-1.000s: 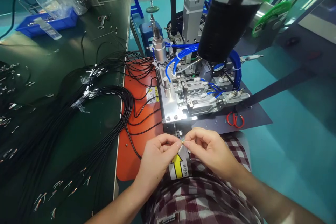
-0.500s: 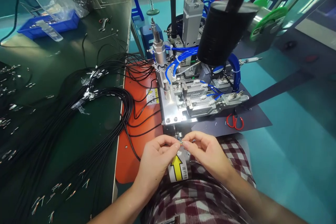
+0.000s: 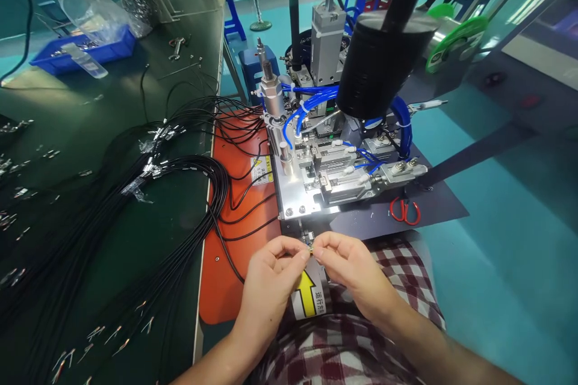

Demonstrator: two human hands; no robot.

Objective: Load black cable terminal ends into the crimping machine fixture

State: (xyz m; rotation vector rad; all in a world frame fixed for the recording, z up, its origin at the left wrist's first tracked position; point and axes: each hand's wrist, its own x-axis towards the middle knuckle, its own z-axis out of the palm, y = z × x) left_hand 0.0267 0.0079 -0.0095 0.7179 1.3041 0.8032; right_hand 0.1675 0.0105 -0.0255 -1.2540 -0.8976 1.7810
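My left hand (image 3: pixel 273 277) and my right hand (image 3: pixel 350 258) meet fingertip to fingertip in front of the machine's near edge. Both are closed in a pinch on the thin wires (image 3: pixel 311 249) of a cable end, mostly hidden by the fingers. Just beyond the fingertips sits a small metal fixture (image 3: pixel 308 236) of the machine (image 3: pixel 293 195). Under my hands lies a white label with a yellow arrow (image 3: pixel 307 295). To the left, black cables (image 3: pixel 219 186) run from the bench over an orange plate (image 3: pixel 235 246) to the machine's side.
Red-handled scissors (image 3: pixel 405 210) lie on the machine's dark base at right. A black cylinder (image 3: pixel 383 66) overhangs the machine. On the green bench (image 3: pixel 180 240) are bundles of cables with stripped ends (image 3: pixel 120 346), a blue tray (image 3: pixel 85 51) and a wrench (image 3: pixel 177 47).
Both hands stay pinched together at nearly the same place, with slight finger movement on the wires. The whole view has shifted a little.
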